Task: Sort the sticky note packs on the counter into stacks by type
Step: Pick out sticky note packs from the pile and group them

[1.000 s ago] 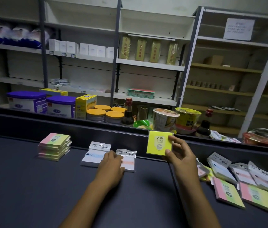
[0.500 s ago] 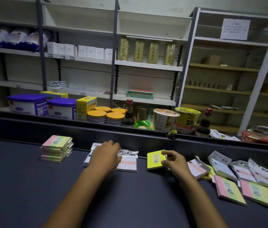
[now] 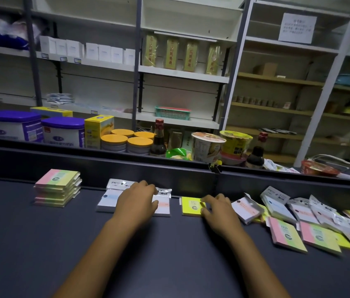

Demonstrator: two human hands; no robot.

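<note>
Now right hand (image 3: 217,209) pinches yellow pack (image 3: 191,206); left hand (image 3: 136,203) lies flat on white packs (image 3: 107,198).

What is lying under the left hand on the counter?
The left hand rests on white packs in clear wrappers, lying side by side. Their outer edges show; the middle, where they meet, is covered by the hand.

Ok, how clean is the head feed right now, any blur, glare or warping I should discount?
Head view: dim overall; shelf uprights bow from the wide-angle lens; far-right loose packs smear at the edge; both hands and the yellow pack read sharp enough; no strong glare on the counter.
</note>
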